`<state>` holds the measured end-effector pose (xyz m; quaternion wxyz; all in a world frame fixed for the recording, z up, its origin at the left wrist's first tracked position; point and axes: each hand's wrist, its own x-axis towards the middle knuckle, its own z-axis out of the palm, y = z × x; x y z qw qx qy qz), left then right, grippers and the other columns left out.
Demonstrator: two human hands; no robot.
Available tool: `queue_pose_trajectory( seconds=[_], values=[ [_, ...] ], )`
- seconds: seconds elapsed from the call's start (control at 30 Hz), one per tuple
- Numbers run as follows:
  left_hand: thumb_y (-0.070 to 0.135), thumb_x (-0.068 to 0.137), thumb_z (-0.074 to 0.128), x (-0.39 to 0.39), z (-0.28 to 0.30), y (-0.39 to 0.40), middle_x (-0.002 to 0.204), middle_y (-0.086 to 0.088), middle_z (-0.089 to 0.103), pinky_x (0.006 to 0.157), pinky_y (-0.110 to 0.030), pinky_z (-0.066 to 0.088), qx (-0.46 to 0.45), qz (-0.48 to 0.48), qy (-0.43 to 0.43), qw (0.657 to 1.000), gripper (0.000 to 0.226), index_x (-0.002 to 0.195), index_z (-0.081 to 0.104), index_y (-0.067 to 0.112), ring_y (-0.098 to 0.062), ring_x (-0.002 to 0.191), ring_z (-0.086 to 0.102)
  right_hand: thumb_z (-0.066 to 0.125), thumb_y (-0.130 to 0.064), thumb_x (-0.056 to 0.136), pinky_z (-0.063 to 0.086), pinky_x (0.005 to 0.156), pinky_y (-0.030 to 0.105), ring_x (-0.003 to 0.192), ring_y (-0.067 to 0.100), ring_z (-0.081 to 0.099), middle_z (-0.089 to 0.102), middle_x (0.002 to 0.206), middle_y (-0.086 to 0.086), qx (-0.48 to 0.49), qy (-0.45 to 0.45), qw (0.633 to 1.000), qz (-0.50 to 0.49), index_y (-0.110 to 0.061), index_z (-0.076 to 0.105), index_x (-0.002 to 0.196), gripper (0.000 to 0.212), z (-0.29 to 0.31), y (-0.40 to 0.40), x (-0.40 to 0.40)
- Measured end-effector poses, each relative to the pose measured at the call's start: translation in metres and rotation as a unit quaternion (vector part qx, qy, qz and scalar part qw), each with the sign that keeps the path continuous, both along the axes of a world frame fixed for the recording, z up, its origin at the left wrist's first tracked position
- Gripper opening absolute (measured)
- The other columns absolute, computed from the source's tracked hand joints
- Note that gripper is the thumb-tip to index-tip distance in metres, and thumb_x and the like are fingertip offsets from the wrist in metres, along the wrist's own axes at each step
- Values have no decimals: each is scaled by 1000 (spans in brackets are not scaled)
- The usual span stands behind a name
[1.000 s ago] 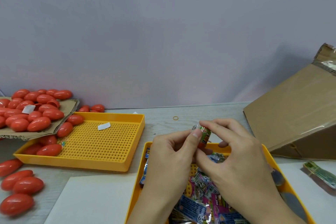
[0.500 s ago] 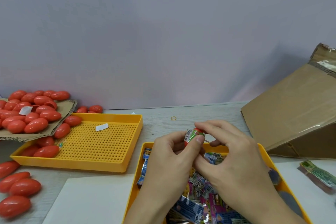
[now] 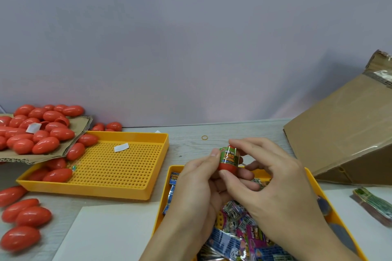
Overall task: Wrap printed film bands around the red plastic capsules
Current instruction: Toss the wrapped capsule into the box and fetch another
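Observation:
Both hands hold one red capsule (image 3: pixel 227 168) upright above the near yellow tray (image 3: pixel 310 178). A green printed film band (image 3: pixel 228 155) sits around its upper half. My left hand (image 3: pixel 197 184) pinches the capsule from the left and below. My right hand (image 3: pixel 273 182) grips it from the top and right with fingertips. Loose printed packets (image 3: pixel 239 231) fill the near tray under my wrists. A heap of bare red capsules (image 3: pixel 38 131) lies on cardboard at the far left, with more (image 3: pixel 23 218) on the table.
An empty perforated yellow tray (image 3: pixel 110 167) with a few capsules at its left end sits left of centre. A tilted cardboard box (image 3: pixel 343 133) stands at right. A stack of green film bands (image 3: pixel 373 201) lies at far right. White sheet (image 3: pixel 106 233) lies near me.
The capsule has been turned upright between the fingers, and the green band now shows its printed face around the upper half. Both hands stayed over the near tray.

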<state>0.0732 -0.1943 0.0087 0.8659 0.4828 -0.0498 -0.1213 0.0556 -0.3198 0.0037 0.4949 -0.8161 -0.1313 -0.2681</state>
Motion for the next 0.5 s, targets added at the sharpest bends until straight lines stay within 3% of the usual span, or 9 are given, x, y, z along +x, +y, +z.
queue_pose_trajectory(
  seconds=[0.17,0.3,0.4,0.5],
  values=[
    [30,84,52,0,-1,-1,74,-29,67,57,-32,59,4,-3,-5,1000,41,74,75,-3,-33,59,69,85,-13,70,43,60,-3,87,-2,59,64,103,-13,17,8,1000,25,-29,71,111,46,0,1,0],
    [27,90,51,2,-3,0,89,-33,70,62,-35,61,-1,21,17,1000,42,98,68,-11,-36,71,72,81,-22,76,51,75,13,100,0,62,64,106,-22,8,13,1000,10,-34,69,115,43,-2,-3,3],
    [19,79,60,4,-2,2,94,-30,71,66,-33,62,6,48,0,999,34,94,72,-10,-36,80,73,78,-18,81,54,79,18,108,-1,61,64,110,-25,27,16,999,21,-37,64,120,45,-5,-4,6],
    [11,82,65,6,-2,2,92,-26,72,66,-31,61,-1,90,2,996,24,97,69,-7,-35,82,72,74,-26,80,56,75,21,108,-2,59,61,106,-27,18,17,1000,-9,-42,59,117,43,-7,-4,6]
  ],
)
